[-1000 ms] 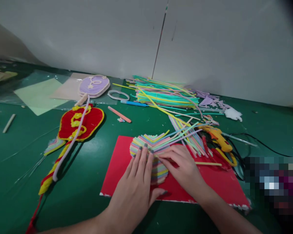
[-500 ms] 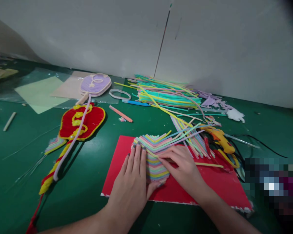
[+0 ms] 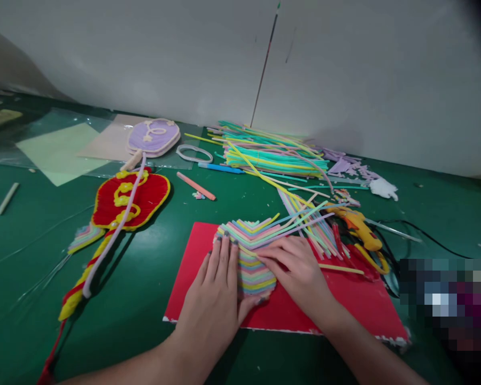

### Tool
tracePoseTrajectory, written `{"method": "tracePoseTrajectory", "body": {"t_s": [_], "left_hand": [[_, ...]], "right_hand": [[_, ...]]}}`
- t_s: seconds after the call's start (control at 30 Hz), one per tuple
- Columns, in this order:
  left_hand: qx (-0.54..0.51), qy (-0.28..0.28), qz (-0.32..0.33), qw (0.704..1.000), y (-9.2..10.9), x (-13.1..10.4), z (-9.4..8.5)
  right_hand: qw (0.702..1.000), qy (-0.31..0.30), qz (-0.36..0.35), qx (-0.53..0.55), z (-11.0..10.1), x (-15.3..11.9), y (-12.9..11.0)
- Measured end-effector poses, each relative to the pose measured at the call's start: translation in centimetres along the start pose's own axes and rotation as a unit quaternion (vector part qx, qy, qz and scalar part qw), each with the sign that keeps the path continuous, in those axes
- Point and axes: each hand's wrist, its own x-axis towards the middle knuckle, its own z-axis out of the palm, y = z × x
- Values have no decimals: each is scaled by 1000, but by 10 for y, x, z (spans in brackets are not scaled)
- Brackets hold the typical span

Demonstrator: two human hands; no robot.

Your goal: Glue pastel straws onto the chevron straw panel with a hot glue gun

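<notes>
A striped piece of pastel fuzzy stems [image 3: 256, 275], laid in V-shaped rows, rests on a red board [image 3: 300, 315]. My left hand [image 3: 214, 286] lies flat over its left side, fingers stretched out and thumb at the lower edge. On the right, my right hand [image 3: 300, 270] pinches a yellow stem [image 3: 340, 268] near the middle of the striped piece; the stem's far end sticks out to the right beyond the hand. Loose stem ends fan out above my right hand.
Behind the board lies a bundle of stems [image 3: 276, 155]. A yellow glue gun [image 3: 358, 227] with a cable is at the right. Red [image 3: 144, 200] and purple [image 3: 154, 137] fan shapes, an orange pen [image 3: 196, 185] and a blue pen [image 3: 220, 168] lie left of the bundle.
The whole view has shifted slightly, so things sit a little farther left. Both hands keep nearly the same place on the striped piece.
</notes>
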Motion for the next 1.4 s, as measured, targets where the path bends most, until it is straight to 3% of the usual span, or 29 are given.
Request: {"method": "tracePoseTrajectory", "body": {"t_s": [0.3, 0.73, 1.4], "left_hand": [[-7, 5, 3, 1000, 0, 0, 1], [-25, -7, 3, 1000, -1, -2, 3], [-62, -20, -1, 998, -3, -1, 2]], "right_hand": [[1000, 17, -13, -22, 1, 2, 3], [1000, -4, 14, -25, 3, 1, 8], [998, -5, -24, -49, -7, 1, 16]]}}
